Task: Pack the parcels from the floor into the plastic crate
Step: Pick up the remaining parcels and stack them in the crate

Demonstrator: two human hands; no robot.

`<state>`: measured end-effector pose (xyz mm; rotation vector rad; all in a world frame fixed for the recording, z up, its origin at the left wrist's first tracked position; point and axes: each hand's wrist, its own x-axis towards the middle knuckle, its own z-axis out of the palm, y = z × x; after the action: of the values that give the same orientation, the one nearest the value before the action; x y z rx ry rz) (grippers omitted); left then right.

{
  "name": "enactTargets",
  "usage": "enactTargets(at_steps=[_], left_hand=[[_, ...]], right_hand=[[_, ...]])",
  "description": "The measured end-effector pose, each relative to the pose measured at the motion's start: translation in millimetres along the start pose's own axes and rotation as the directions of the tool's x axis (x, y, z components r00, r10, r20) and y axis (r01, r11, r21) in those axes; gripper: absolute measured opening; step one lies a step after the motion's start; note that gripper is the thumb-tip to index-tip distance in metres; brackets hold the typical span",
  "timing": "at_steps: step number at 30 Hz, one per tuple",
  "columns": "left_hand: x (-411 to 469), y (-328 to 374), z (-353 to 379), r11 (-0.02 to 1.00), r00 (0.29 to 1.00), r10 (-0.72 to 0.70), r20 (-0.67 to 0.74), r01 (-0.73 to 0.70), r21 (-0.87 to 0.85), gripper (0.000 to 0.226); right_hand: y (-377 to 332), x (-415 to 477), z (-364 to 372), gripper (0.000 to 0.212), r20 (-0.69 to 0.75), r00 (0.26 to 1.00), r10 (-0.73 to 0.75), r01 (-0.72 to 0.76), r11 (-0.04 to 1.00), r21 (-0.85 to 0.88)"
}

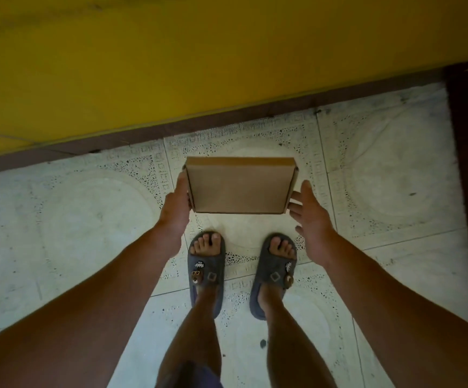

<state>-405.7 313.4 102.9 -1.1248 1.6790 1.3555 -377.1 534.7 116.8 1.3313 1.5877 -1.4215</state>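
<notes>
Carrying step: your left hand (175,204) grips the parcel (238,187) by its left edge; your right hand (310,218) lies spread just beside it; crate unseen, so find it next.

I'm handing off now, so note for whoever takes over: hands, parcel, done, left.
Left hand grips the left edge of the flat brown cardboard parcel.
Right hand open, fingertips at its right edge.
Parcel is lifted off the pale patterned tile floor.
Crate and other parcels not in view, so the packed count is unknown.
Left: put this parcel in the crate.
</notes>
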Motion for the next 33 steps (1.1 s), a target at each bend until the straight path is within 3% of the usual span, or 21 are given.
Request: enactTargets(at_steps=[6, 11, 16, 19, 23, 28, 33], left_hand=[[-84, 20, -43, 0.962, 0.998, -0.033, 0.051, 0.046, -0.268, 0.089], [-135, 22, -75, 0.968, 1.0, -0.001, 0.007, 0.003, -0.25, 0.083], [-181, 2, -102, 0.926, 0.999, 0.031, -0.022, -0.037, -0.377, 0.081], [-214, -14, -116, 0.885, 0.996, 0.048, -0.073, -0.076, -0.459, 0.067], [-253, -41, -144, 0.853, 0.983, 0.138, -0.122, -0.181, -0.49, 0.024], [-299, -86, -202, 0.805, 0.951, 0.237, -0.199, -0.307, -0.508, 0.024], [-325, -153, -272, 0.684, 0.924, 0.127, -0.36, -0.345, -0.643, 0.024]], right_hand=[[-31, -91, -9, 0.07, -0.016, 0.999, -0.038, 0.04, 0.997, 0.073], [-43, -139, -2, 0.071, 0.058, 0.993, -0.099, 0.1, 0.995, -0.02], [-48, -175, 7, 0.057, 0.098, 0.978, -0.186, 0.2, 0.967, -0.157], [-47, -201, 15, 0.043, 0.106, 0.974, -0.203, 0.222, 0.951, -0.216], [-36, -236, 30, 0.037, 0.172, 0.959, -0.224, 0.265, 0.926, -0.269], [-13, -283, 83, 0.027, 0.291, 0.937, -0.192, 0.285, 0.903, -0.322], [20, -332, 160, 0.042, 0.448, 0.852, -0.272, 0.444, 0.828, -0.342]])
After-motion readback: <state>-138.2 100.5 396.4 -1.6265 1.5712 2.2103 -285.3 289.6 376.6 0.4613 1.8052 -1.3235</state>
